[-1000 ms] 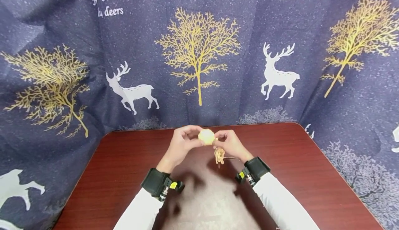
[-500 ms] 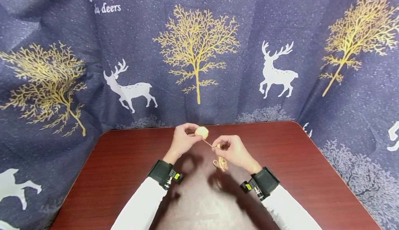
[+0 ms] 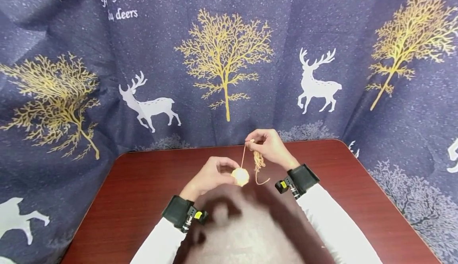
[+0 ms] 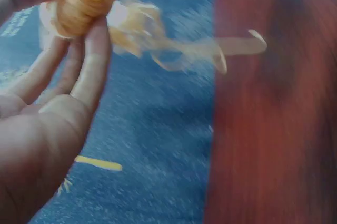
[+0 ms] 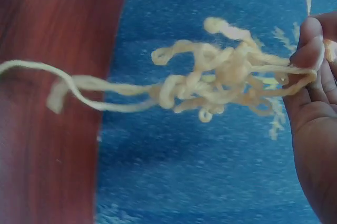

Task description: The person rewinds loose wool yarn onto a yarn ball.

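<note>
Between its thumb and fingers my left hand [image 3: 211, 176] holds a small ball of yellow-orange yarn [image 3: 240, 176], whose wound strands show in the left wrist view [image 4: 87, 2]. A single taut strand [image 3: 243, 156] runs from the ball up to my right hand [image 3: 270, 146], which is higher and further right. The right thumb and fingers pinch the yarn. Below them hangs a loose, looped tangle of yarn [image 5: 210, 76], with a free tail [image 3: 262, 181] curling at its lower end. Both hands are raised above the table.
A red-brown wooden table [image 3: 136, 200] lies underneath, with a pale glare in its middle front. Behind it hangs a dark blue curtain [image 3: 200, 129] printed with white deer and golden trees. Each wrist carries a black strap with a camera [image 3: 179, 212].
The hands have drawn apart, stretching a strand between them. My left hand with the ball has come lower and nearer; my right hand has risen, lifting the dangling tangle.
</note>
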`<state>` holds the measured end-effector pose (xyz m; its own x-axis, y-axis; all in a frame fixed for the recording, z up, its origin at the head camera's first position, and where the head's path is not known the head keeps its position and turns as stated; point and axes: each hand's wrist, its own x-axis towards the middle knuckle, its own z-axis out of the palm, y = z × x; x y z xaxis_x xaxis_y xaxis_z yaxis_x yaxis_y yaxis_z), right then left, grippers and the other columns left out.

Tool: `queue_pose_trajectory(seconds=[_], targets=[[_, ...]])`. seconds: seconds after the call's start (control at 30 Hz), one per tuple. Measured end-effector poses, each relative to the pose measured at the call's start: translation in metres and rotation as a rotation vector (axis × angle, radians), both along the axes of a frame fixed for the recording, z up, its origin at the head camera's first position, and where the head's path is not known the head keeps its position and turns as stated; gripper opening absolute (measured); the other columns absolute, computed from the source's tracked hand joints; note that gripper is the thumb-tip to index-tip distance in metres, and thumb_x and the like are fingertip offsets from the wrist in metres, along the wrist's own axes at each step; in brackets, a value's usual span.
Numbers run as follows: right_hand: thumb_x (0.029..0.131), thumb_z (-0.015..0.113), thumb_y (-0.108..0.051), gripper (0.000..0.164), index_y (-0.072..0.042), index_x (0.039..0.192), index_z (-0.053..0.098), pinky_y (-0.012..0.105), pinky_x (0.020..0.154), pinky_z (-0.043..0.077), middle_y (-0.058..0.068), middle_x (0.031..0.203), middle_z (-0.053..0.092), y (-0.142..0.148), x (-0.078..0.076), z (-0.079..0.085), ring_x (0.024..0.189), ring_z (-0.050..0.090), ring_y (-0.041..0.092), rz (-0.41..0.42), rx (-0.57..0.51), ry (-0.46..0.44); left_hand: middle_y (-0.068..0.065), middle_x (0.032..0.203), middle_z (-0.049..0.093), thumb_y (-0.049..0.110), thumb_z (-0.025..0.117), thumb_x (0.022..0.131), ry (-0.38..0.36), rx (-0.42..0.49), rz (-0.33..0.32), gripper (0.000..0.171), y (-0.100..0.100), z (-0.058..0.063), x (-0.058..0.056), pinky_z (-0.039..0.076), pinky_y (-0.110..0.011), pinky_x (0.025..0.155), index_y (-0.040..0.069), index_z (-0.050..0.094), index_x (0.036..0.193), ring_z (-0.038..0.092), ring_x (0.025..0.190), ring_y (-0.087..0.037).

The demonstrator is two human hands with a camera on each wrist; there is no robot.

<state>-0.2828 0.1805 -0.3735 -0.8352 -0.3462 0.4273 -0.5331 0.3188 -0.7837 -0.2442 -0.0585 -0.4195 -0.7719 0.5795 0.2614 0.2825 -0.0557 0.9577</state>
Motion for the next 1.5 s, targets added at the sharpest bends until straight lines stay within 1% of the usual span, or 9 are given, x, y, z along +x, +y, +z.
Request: queue_pose_trajectory(seconds=[0.2, 0.37, 0.57, 0.73, 0.87, 1.0, 1.13, 1.27, 1.5], targets=[[0.088, 0.074, 0.002, 0.007, -0.001, 0.095, 0.074, 0.022, 0.053, 0.052, 0.007, 0.077, 0.073, -0.012, -0.003, -0.029, 0.063, 0.066, 0.025, 0.042, -0.065, -0.081, -0.006, 0.102, 0.073, -0.011, 0.070, 0.077, -0.051, 0.317, -0.055, 0.032, 0.000, 0.024, 0.001, 0.060, -0.029, 0.081, 0.001, 0.071, 0.107, 0.069, 0.093, -0.017], [0.088, 0.071, 0.008, 0.007, 0.004, 0.093, 0.073, 0.025, 0.054, 0.055, 0.018, 0.078, 0.071, -0.021, 0.008, -0.052, 0.065, 0.067, 0.028, 0.095, -0.124, -0.145, -0.005, 0.102, 0.074, -0.016, 0.068, 0.076, -0.082, 0.451, 0.138, 0.034, 0.003, 0.033, -0.006, 0.059, -0.027, 0.080, 0.002, 0.071, 0.105, 0.069, 0.094, -0.016], [0.088, 0.070, 0.008, 0.006, 0.004, 0.092, 0.073, 0.020, 0.053, 0.051, 0.022, 0.079, 0.071, -0.025, 0.033, -0.061, 0.062, 0.064, 0.029, 0.110, -0.117, -0.136, -0.015, 0.098, 0.073, -0.015, 0.076, 0.075, -0.007, 0.303, 0.444, 0.033, 0.006, 0.020, -0.020, 0.061, -0.027, 0.080, -0.014, 0.066, 0.107, 0.069, 0.088, -0.016], [0.085, 0.072, 0.006, 0.012, -0.005, 0.090, 0.074, 0.021, 0.052, 0.051, 0.009, 0.074, 0.070, -0.020, 0.051, -0.053, 0.060, 0.062, 0.014, 0.076, -0.045, -0.072, -0.019, 0.096, 0.072, -0.010, 0.079, 0.072, 0.084, 0.029, 0.543, 0.031, 0.005, 0.002, -0.025, 0.060, -0.026, 0.079, -0.008, 0.070, 0.102, 0.070, 0.088, -0.022], [0.084, 0.074, 0.005, 0.013, -0.006, 0.090, 0.074, 0.024, 0.053, 0.054, 0.004, 0.075, 0.071, -0.015, 0.051, -0.036, 0.061, 0.062, 0.012, 0.050, -0.013, -0.008, -0.010, 0.088, 0.073, -0.001, 0.081, 0.069, 0.127, -0.224, 0.474, 0.029, 0.004, -0.009, -0.021, 0.060, -0.026, 0.071, -0.001, 0.073, 0.097, 0.070, 0.081, -0.024], [0.084, 0.075, 0.007, 0.011, -0.002, 0.091, 0.073, 0.022, 0.054, 0.052, 0.011, 0.076, 0.071, -0.010, 0.043, -0.017, 0.062, 0.063, 0.019, 0.018, 0.005, 0.016, -0.006, 0.085, 0.072, 0.001, 0.081, 0.069, 0.096, -0.316, 0.280, 0.028, 0.005, -0.013, -0.011, 0.057, -0.026, 0.069, 0.001, 0.074, 0.096, 0.067, 0.077, -0.020], [0.087, 0.072, 0.009, 0.008, 0.004, 0.093, 0.072, 0.018, 0.053, 0.048, 0.018, 0.076, 0.070, -0.012, 0.035, 0.001, 0.061, 0.063, 0.035, 0.018, 0.038, 0.004, -0.010, 0.091, 0.072, -0.003, 0.080, 0.072, 0.074, -0.229, 0.091, 0.029, 0.003, -0.007, 0.001, 0.060, -0.031, 0.080, -0.003, 0.073, 0.100, 0.068, 0.083, -0.017], [0.089, 0.072, 0.006, 0.006, 0.005, 0.095, 0.072, 0.019, 0.053, 0.048, 0.018, 0.078, 0.071, -0.014, 0.031, 0.010, 0.064, 0.063, 0.042, 0.052, 0.016, -0.040, -0.016, 0.100, 0.071, -0.009, 0.079, 0.076, 0.060, -0.052, -0.014, 0.031, 0.000, 0.009, 0.011, 0.059, -0.041, 0.090, -0.009, 0.069, 0.106, 0.070, 0.093, -0.018], [0.089, 0.073, 0.001, 0.008, -0.001, 0.097, 0.075, 0.024, 0.057, 0.055, 0.008, 0.082, 0.074, -0.017, 0.013, -0.030, 0.066, 0.067, 0.022, 0.103, -0.111, -0.091, -0.018, 0.112, 0.069, -0.014, 0.074, 0.077, 0.095, 0.240, 0.070, 0.037, 0.000, 0.030, 0.011, 0.058, -0.040, 0.092, -0.019, 0.061, 0.112, 0.069, 0.100, -0.018]])
